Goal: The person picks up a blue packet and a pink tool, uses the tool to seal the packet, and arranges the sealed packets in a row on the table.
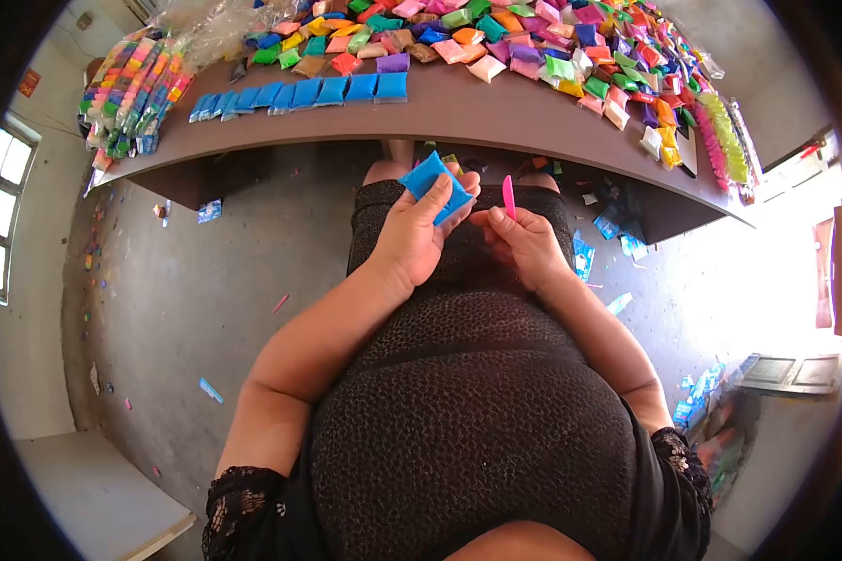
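Observation:
My left hand [412,234] is closed around a blue soft packet [428,176], with the thumb pressed on its face. The packet is tilted and held above my lap, just in front of the table edge. To its right, my right hand [530,248] grips a small pink plastic knife [508,194] whose blade points up. A short gap separates the two hands. On the table, a row of similar blue packets [306,93] lies side by side near the front left.
A heap of many-coloured packets [524,42] covers the back and right of the brown table [477,112]. Long bundles of packets [136,89] sit at the left end, beside clear plastic [206,33]. Pink and lime strips [723,140] lie at the right end. Wrapper scraps [210,390] litter the floor.

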Motion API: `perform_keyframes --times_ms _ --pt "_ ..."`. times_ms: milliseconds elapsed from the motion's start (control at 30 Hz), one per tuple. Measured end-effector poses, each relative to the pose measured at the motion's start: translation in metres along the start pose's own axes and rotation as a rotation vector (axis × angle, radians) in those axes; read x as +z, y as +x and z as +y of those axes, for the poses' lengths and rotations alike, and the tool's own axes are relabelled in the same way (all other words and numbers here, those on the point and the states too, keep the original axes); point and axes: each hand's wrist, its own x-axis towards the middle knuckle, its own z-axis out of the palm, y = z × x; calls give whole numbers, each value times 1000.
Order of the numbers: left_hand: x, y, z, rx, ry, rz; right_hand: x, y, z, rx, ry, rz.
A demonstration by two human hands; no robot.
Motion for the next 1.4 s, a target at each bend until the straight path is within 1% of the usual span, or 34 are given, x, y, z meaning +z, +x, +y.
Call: perform_keyframes --times_ms 33,67,100,133,167,200,233,267,333,400,433,500,533,567,633,667,700,733,767,833,933,967,1000,1033,1100,1133,1200,1233,1300,1333,1367,1400 --pt "3 0 -1 0 3 -3 -2 1 -1 -10 -46 8" --pt "7 -1 -3 -5 25 40 0 4 0 -13 -43 11" --pt "11 -1 -5 -10 45 81 3 8 -1 -33 -102 -53" --pt "13 -1 -7 -13 45 79 5 9 -1 -50 -161 -118" --pt "14 0 -8 -11 67 15 5 9 -2 -50 -162 -116" --pt "14 0 -8 -7 88 -49 5 10 -2 21 -85 -145" --pt "12 -1 -8 -6 89 -47 5 10 -2 92 -9 -176" --pt "8 -1 -8 -39 60 -49 6 10 0 92 -8 -180" --pt "8 -2 -3 -64 38 -52 8 9 4 42 -58 -123" --pt "13 -3 -1 27 5 -32 11 6 -1 6 -65 -123" --pt "12 -2 1 30 4 -35 12 4 -3 -24 -73 -120" --pt "6 2 5 68 -119 -131 11 2 -1 -61 -123 -103" --pt "4 8 8 134 -95 -137 10 2 -1 -101 -171 -85" --pt "2 10 8 136 -97 -137 7 3 2 -101 -173 -86" --pt "7 9 13 108 -132 -164 3 4 9 -160 -65 -63" --pt "10 5 4 92 -31 -175 4 5 12 -158 -64 -63" --pt "13 1 -3 92 -31 -170 8 5 15 -210 -37 -69" --pt "16 -1 -7 52 73 -148 11 7 15 -266 -13 -80" --pt "17 -2 -8 13 177 -127 10 8 14 -267 -15 -86" --pt "11 -1 -8 -12 118 -106 6 6 14 -231 -138 -94" --pt "7 3 -5 7 125 -68 4 4 13 -221 -200 -146" --pt "1 9 -1 48 19 -87 4 2 11 -224 -199 -142" --pt "1 12 7 87 -88 -105 5 -1 9 -195 -282 -106" --pt "1 13 14 133 -78 -72 5 -2 7 -167 -366 -70" --pt "7 12 24 140 -180 -59 5 -2 9 -181 -334 -49" --pt "7 11 19 138 -181 -61 4 -2 10 -190 -301 -33" --pt "6 5 2 34 -34 -117 5 0 11 -239 -259 -58" --pt "5 3 -4 33 -33 -118 5 0 13 -282 -215 -86" --pt "5 -2 -10 -83 63 -82 2 2 15 -269 -262 -79" --pt "6 -2 -9 -95 55 -43 1 3 14 -256 -309 -73" --pt "7 -3 -8 -96 55 -43 0 1 14 -256 -309 -73" --pt "8 -4 -8 -85 62 -50 0 -1 11 -286 -270 -30"
